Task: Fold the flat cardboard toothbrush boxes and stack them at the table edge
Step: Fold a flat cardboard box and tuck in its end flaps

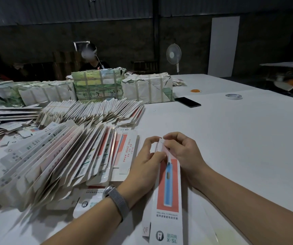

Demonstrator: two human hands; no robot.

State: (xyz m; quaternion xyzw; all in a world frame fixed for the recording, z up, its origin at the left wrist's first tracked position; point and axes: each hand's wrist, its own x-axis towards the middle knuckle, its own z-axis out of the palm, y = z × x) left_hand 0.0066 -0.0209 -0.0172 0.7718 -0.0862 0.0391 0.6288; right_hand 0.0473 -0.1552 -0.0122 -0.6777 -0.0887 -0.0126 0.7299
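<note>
A long white toothbrush box (pixel 167 193) with a red panel and a blue toothbrush picture lies lengthwise on the white table (pixel 239 138) in front of me. My left hand (pixel 146 160) and my right hand (pixel 181 152) both pinch its far end, fingers curled on the small end flap. To the left a leaning row of flat boxes (pixel 57 160) fans out beside my left hand. Behind it stands a second row of flat boxes (pixel 92 110).
Taped paper-wrapped bundles (pixel 147 89) stand along the back of the table. A black phone (pixel 187 102), a tape roll (pixel 233 96) and orange rubber bands (pixel 196 90) lie at the right rear. A person sits behind the bundles; a standing fan (pixel 173 55) stands beyond.
</note>
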